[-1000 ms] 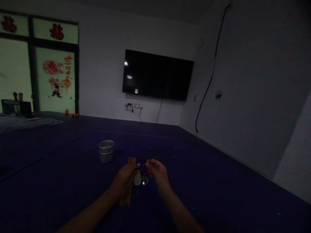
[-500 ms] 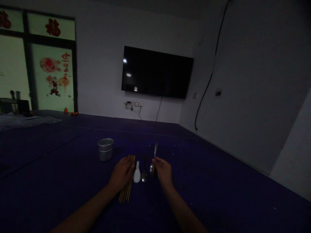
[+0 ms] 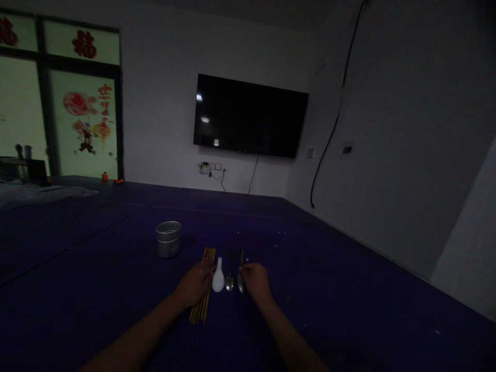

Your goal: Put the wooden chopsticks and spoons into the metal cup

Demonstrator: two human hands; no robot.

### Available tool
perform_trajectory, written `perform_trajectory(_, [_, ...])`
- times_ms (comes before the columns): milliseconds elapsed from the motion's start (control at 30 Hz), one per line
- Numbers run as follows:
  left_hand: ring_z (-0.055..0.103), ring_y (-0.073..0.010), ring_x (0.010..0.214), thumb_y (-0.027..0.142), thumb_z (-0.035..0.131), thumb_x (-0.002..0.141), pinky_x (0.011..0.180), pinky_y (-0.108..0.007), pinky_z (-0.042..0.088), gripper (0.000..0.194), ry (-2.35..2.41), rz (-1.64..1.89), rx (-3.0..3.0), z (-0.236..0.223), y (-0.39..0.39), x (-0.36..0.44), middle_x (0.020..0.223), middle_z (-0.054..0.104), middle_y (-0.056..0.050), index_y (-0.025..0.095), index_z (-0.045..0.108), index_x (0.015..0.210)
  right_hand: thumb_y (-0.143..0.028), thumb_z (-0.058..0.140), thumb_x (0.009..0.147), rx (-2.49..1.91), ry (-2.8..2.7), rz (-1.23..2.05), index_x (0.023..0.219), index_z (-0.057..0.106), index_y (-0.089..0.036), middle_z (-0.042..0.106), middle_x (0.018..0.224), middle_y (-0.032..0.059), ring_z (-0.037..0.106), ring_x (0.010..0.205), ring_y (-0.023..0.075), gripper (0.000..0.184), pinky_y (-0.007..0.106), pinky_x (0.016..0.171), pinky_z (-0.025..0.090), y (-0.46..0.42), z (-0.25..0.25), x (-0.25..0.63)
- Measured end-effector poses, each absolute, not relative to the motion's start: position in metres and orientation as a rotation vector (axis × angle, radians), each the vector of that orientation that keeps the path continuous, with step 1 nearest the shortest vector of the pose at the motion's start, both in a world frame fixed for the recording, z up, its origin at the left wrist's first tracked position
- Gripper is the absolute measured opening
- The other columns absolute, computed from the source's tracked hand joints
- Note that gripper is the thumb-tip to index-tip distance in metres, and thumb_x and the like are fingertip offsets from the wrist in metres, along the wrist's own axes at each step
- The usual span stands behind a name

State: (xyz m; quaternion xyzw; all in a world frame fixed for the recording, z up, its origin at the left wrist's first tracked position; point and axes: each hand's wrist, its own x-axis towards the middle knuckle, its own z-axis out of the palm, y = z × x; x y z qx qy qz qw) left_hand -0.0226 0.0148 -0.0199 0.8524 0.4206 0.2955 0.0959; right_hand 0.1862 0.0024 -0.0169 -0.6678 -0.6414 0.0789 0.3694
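Note:
My left hand [image 3: 195, 283] lies over a row of wooden chopsticks [image 3: 199, 311], fingers stretched across their middle. A white ceramic spoon [image 3: 218, 280] rests bowl toward me, just right of the chopsticks. Beside it lies a dark-handled metal spoon [image 3: 230, 282]. My right hand [image 3: 256, 281] pinches a second metal spoon [image 3: 241, 284] by its handle, in line with the others, its bowl also toward me. Part of that spoon is hidden by my fingers. A metal cup [image 3: 168, 240] stands upright beyond my left hand.
Everything lies on a large purple-blue tabletop [image 3: 135, 305] with small white specks. Crumpled clear plastic [image 3: 42, 192] and small orange items [image 3: 118, 181] sit at the far left. A wall-mounted television [image 3: 251, 116] and a hanging black cable [image 3: 329, 142] are beyond.
My right hand has lowered the metal spoon from a tilted, raised pose to lie beside the other spoons. My left hand has shifted slightly, still over the chopsticks.

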Motion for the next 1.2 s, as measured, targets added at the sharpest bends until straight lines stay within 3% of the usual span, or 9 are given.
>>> perform_trajectory(367, [0.047,-0.0185,0.122,0.016,0.034,0.086,0.106,-0.037,0.034,0.039,1.272,0.903,2.498,-0.019,0.012,-0.014,0.128,0.057,-0.007,0.019,0.061,0.114,-0.023,0.048,0.086,-1.778,-1.708,0.158,0.086,0.074,-0.016,0.072,0.088,0.012,0.067,0.081,0.0217,0.027,0.026,0.069,0.043,0.0,-0.013,0.181])
perform_trajectory(600, [0.044,-0.0207,0.125,0.018,0.037,0.084,0.107,-0.037,0.032,0.04,1.332,0.853,2.451,-0.021,0.015,-0.015,0.131,0.053,-0.009,0.017,0.06,0.117,-0.022,0.049,0.085,-1.805,-1.716,0.131,0.08,0.074,-0.018,0.072,0.08,0.0099,0.067,0.075,0.0187,0.025,0.023,0.065,0.042,0.0,-0.014,0.18])
perform_trajectory(1033, [0.041,-0.0219,0.127,0.019,0.04,0.084,0.108,-0.04,0.031,0.04,1.314,0.897,2.448,-0.028,0.02,-0.017,0.133,0.05,-0.011,0.015,0.059,0.119,-0.035,0.056,0.082,-1.817,-1.755,0.046,0.076,0.073,-0.019,0.07,0.081,0.0091,0.065,0.077,0.0194,0.024,0.024,0.065,0.039,0.0,-0.02,0.177])
perform_trajectory(1200, [0.04,-0.0219,0.128,0.02,0.038,0.085,0.108,-0.039,0.031,0.041,1.344,0.854,2.473,-0.028,0.019,-0.017,0.134,0.049,-0.013,0.013,0.057,0.121,-0.028,0.049,0.086,-1.791,-1.751,0.035,0.079,0.073,-0.018,0.07,0.083,0.0102,0.065,0.079,0.0191,0.027,0.024,0.068,0.04,-0.002,-0.018,0.176])
